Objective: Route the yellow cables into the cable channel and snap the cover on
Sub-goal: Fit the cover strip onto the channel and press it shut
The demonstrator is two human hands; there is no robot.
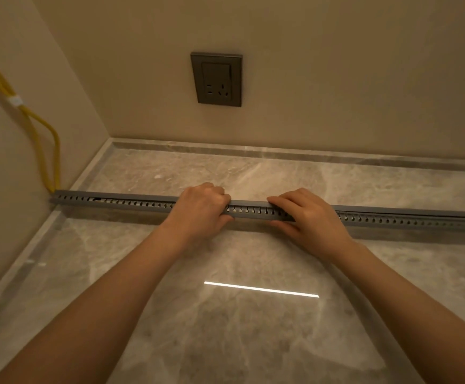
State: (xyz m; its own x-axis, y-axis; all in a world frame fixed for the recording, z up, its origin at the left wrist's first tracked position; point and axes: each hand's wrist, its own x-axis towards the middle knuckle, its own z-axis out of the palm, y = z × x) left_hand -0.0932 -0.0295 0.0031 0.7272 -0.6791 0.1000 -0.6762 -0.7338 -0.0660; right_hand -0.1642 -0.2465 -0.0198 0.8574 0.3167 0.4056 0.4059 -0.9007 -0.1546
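A long grey slotted cable channel [131, 204] lies across the marble floor from the left wall to the right edge of view. A flat grey cover [249, 204] sits along its top. My left hand [202, 207] clasps the channel near its middle, fingers curled over the cover. My right hand [307, 214] presses on it just to the right, fingers flat on top and thumb under the front side. Yellow cables [47, 151] run down the left wall, held by a white tie [15, 101], and enter the channel's left end.
A dark wall socket [216, 79] sits on the back wall above the channel. A marble skirting [281, 153] lines the walls. The glossy floor [239, 314] reflects a strip of light in front of me.
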